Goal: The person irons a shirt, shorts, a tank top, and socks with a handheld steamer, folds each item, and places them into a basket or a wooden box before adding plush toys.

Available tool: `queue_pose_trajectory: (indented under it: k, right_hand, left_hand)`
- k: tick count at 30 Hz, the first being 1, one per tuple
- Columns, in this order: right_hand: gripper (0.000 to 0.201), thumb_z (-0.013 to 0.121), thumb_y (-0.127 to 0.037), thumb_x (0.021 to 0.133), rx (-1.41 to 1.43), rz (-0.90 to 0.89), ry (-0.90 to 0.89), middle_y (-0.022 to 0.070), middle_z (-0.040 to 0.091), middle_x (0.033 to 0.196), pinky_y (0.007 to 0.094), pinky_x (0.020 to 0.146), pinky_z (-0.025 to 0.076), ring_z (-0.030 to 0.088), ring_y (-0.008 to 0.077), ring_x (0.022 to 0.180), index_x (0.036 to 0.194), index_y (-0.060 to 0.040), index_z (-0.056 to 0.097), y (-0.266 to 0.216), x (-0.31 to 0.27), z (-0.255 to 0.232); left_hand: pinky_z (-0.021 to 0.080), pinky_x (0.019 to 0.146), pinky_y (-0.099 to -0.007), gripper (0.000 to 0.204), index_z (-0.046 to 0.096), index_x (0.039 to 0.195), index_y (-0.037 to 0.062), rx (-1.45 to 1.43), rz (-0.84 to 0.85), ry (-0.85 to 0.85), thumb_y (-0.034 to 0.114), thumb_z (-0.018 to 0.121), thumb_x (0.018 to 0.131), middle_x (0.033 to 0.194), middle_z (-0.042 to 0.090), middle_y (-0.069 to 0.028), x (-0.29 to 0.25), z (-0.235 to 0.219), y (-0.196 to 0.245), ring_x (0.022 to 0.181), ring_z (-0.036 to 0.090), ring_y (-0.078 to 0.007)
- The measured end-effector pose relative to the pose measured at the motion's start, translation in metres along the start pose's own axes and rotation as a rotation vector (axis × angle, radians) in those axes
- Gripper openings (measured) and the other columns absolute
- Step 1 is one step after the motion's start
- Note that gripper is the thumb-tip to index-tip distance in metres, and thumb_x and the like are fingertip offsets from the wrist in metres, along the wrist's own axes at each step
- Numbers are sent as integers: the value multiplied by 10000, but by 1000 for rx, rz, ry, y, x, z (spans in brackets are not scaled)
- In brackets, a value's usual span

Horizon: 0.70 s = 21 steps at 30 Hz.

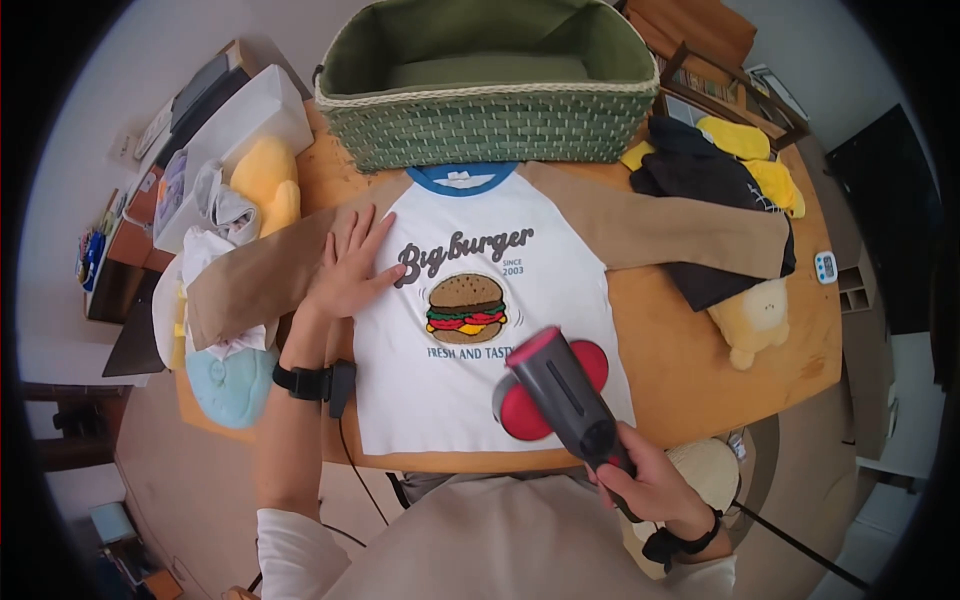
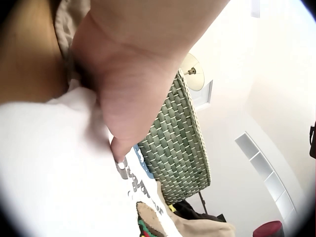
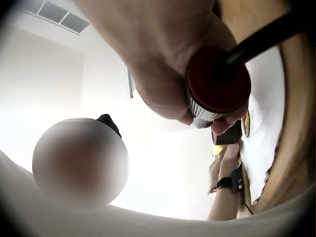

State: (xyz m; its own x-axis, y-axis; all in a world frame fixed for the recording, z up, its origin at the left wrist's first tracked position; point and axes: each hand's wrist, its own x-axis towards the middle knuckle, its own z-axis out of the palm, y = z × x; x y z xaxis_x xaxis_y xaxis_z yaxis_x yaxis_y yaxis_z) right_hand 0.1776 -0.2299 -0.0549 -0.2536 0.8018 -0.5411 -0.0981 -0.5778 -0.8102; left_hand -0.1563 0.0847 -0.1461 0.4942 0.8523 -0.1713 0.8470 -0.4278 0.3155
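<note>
A white long-sleeved shirt [image 1: 400, 380] with brown sleeves, a blue collar and a burger print lies face up, spread out on the wooden table. My left hand [image 1: 350, 268] rests on its left shoulder and chest area with straight, spread fingers. Over the lower right of the shirt, my right hand [image 1: 655, 482] grips the handle of a dark grey and red corded handheld appliance [image 1: 568, 390]. Two red rounded patches [image 1: 525, 414] show on either side of its body. In the right wrist view, a black cord [image 3: 269, 37] leaves the red end of the handle.
A green woven basket [image 1: 480, 130] stands behind the collar. Dark and yellow clothes [image 1: 700, 170] and a tan plush toy [image 1: 752, 320] lie at the right. At the left are a yellow plush toy [image 1: 268, 180], a light blue plush [image 1: 232, 388] and a white bin [image 1: 275, 115].
</note>
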Motion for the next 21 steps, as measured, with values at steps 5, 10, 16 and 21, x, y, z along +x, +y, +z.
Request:
queue_pose_trajectory:
  k: [5, 10, 16, 21]
  right_hand:
    - [315, 561, -177, 1029, -12, -147, 4, 32, 557, 888, 256, 562, 472, 575, 89, 611, 1274, -9, 457, -44, 106, 24]
    - [323, 552, -206, 1037, -48, -52, -17, 47, 553, 911, 268, 564, 481, 576, 101, 610, 1252, -1, 427, -49, 159, 20]
    - [334, 547, -201, 1034, -173, -92, -50, 61, 566, 915, 280, 604, 491, 599, 112, 665, 1253, 8, 405, -24, 160, 5]
    - [380, 574, -209, 1015, -179, -45, -68, 69, 590, 839, 290, 624, 495, 613, 128, 684, 1247, 31, 392, -23, 157, 2]
  left_hand:
    - [29, 1239, -544, 684, 416, 1529, 187, -162, 28, 128, 375, 666, 920, 1661, 244, -140, -6, 7, -3, 1560, 118, -324]
    - [20, 1238, -546, 675, 444, 1512, 161, -202, 38, 161, 316, 693, 904, 1662, 239, -144, -15, 5, 6, 1557, 130, -331]
    - [186, 1206, -578, 380, 634, 1204, 109, -124, 61, 207, 162, 733, 841, 1376, 513, -128, -43, -19, 36, 1384, 394, -335]
    - [495, 800, -384, 96, 685, 910, 89, -469, 473, -369, 175, 717, 883, 887, 669, -36, -75, -36, 79, 860, 648, -267]
